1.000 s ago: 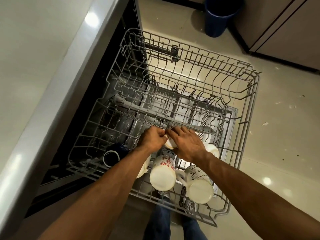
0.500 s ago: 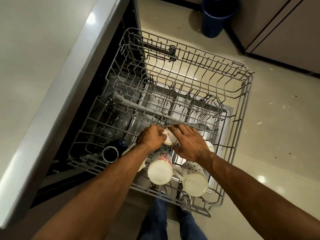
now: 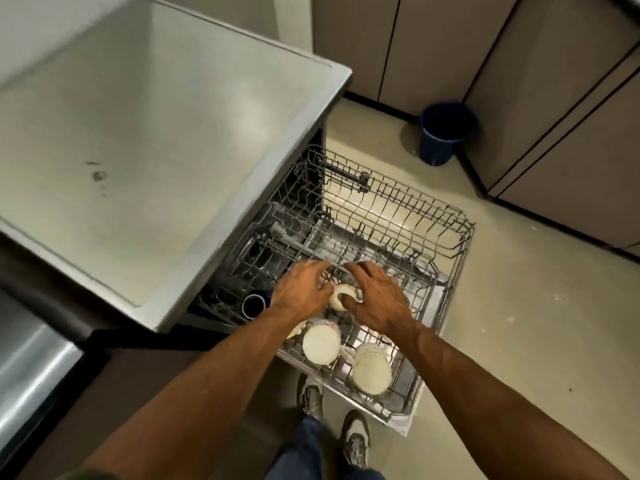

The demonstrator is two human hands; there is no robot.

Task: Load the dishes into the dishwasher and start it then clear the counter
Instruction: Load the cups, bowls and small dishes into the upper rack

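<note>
reaching into the pulled-out upper rack [image 3: 446, 237] of the dishwasher, both hands sit over a small white cup [image 3: 343, 295] near the rack's middle. left hand [image 3: 301, 294] at 9 o'clock of the cup, fingers spread & loosely bent, grip apart; thumb side touches or nearly touches the cup, can't tell which. right hand [image 3: 379, 299] at 3 o'clock, fingers splayed over the wires, thumb resting on the cup's rim, grip apart, not wrapped round it. cup lies tilted, mouth facing up toward the camera.

at 6 o'clock of the hands, two white mugs lie on their sides w/ bases toward the camera: red-patterned mug [image 3: 321, 344] on the left, dark-patterned mug [image 3: 370, 370] on the right, handle between them. dark blue cup [image 3: 254, 303] at 9 o'clock, at the rack's left edge, mouth up. far half of the rack holds only wire tines.

grey surface [image 3: 145, 140] fills the upper left. blue bucket [image 3: 446, 133] on the floor at 1 o'clock by the cabinets [image 3: 571, 98]. person's shoes [image 3: 355, 438] & jeans at 6 o'clock under the rack's near edge.
</note>
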